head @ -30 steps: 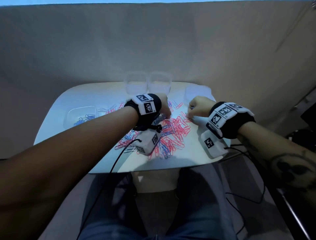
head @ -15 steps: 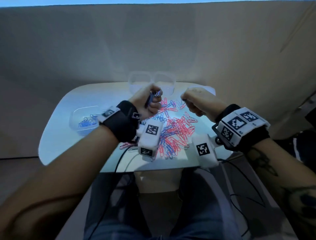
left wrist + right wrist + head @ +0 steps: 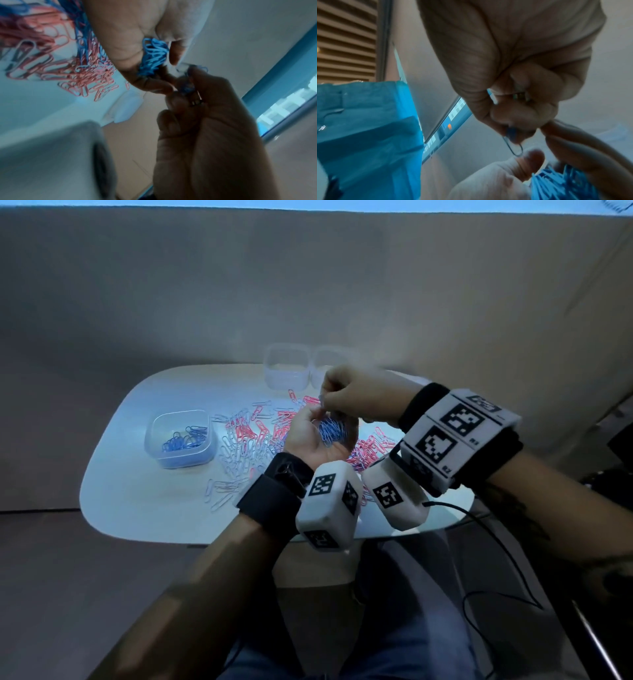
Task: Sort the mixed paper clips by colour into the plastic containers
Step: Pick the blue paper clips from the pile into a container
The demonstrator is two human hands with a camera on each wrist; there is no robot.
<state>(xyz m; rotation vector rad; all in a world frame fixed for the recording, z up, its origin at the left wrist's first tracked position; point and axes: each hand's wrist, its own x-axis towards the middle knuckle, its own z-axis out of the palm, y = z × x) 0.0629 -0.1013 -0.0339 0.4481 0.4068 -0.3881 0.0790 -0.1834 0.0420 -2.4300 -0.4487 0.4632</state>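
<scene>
Your left hand (image 3: 308, 436) is turned palm up above the table (image 3: 137, 508), fingers cupped around a bunch of blue clips (image 3: 330, 431) whose long axes run mostly from your wrist toward the fingertips. Your right hand (image 3: 356, 398) comes in from the right and pinches a single clip (image 3: 513, 146) just above that bunch. The right wrist view shows it best: the clip hangs nearly upright, its rounded end pointing down toward your left thumb. In the head view that clip is almost hidden by your fingers, and the left wrist view blurs it.

The mixed pile (image 3: 253, 440) of pink, blue and pale clips lies on the table under both hands, partly covered by them. The container with blue clips (image 3: 180, 440) stands to the left, well apart. Two clear containers (image 3: 286, 368) stand at the far edge; your right hand hides part of the right one.
</scene>
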